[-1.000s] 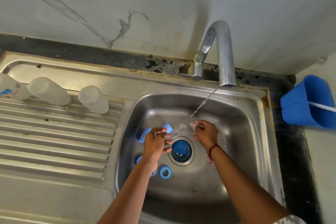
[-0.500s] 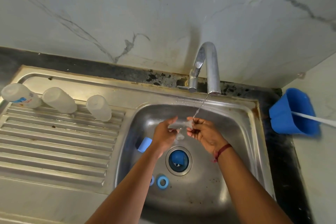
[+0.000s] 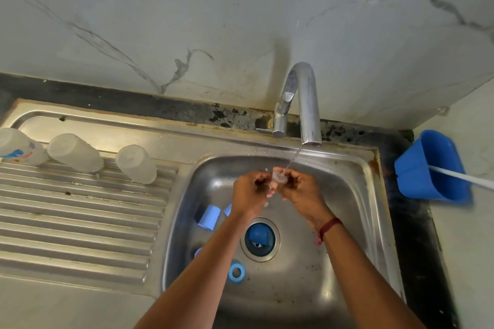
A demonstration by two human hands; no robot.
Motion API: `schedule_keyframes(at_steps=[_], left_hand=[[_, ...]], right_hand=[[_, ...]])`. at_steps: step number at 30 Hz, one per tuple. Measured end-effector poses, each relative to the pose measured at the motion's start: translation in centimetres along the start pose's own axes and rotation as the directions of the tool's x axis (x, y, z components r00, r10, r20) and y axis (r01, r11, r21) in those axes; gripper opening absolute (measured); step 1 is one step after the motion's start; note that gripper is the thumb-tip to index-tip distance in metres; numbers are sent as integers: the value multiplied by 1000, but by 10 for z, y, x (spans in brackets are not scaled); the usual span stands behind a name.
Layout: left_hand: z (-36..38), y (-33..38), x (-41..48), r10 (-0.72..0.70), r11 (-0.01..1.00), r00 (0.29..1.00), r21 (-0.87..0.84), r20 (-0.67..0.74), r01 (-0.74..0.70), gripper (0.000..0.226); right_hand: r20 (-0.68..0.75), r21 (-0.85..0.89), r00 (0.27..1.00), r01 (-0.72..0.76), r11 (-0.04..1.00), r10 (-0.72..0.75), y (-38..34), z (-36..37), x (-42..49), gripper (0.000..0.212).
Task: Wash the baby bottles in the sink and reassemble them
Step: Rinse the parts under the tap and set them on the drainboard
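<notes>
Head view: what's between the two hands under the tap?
A small clear bottle part, gripped from both sides by the left hand and right hand; the thin stream from the tap lands on it. Seen in the head view.

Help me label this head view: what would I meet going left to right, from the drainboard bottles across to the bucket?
In order: printed bottle → second bottle → third bottle → left hand → clear piece → right hand → blue bucket.
</notes>
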State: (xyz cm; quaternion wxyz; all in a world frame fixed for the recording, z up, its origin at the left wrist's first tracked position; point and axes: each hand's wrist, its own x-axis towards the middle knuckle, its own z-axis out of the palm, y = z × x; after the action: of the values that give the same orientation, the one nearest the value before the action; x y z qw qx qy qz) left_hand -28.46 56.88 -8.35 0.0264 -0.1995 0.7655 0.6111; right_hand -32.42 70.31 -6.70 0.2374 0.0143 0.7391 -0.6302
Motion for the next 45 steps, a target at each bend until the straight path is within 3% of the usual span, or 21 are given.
schedule_keyframes(at_steps=[4,10,15,17,19,21,23,26,28,32,34,37,42,45], left_hand=[[-1,7,2,-122,983,986,-121,116,136,11],[-3,19,-3,-210,893,952,-354,222,279,18],[-8,24,-7,-266,843,910,-380,318,380,16],[-12,21,-5,-326,876,908,-278,261,394,7],[-17,17,0,-373,901,922,-196,105,387,12],[-20,17,5,-344,906,939,-252,32,340,20],[-19,26,5,-280,903,955,-312,96,296,18],[-14,28,5,-183,943,960,-239,212,232,11],[-12,24,4,-140,952,971,-243,193,185,10],[-13,22,0,-230,870,965,-418,125,261,12],[-13,20,-2,-267,812,952,-496,150,306,10],[-14,21,-4,-298,722,928,-583,223,372,32],[-15,22,-6,-268,689,901,-585,343,427,30],[-12,20,-6,-269,697,912,-591,309,406,33]], right_hand=[[-87,-13,996,13,1000,-14,2,1,2,17],[-17,227,1000,-20,974,24,0,0,-1,30],[81,394,992,-119,912,94,4,3,-1,37],[45,340,995,-101,935,91,6,5,0,31],[-17,249,995,-88,964,95,6,5,1,28],[-48,156,995,-76,985,85,5,4,2,24],[-37,59,999,-34,998,36,1,4,1,16],[9,-153,999,50,987,-49,-1,7,2,14],[33,-281,996,89,956,-83,0,8,4,15],[-70,-170,993,85,982,-98,2,7,2,31],[-139,-73,985,94,993,-103,1,6,-1,22],[-157,-52,981,107,993,-114,4,4,-2,20],[-165,-85,976,131,988,-143,5,3,-3,8],[-112,-86,987,103,991,-112,4,3,-2,15]])
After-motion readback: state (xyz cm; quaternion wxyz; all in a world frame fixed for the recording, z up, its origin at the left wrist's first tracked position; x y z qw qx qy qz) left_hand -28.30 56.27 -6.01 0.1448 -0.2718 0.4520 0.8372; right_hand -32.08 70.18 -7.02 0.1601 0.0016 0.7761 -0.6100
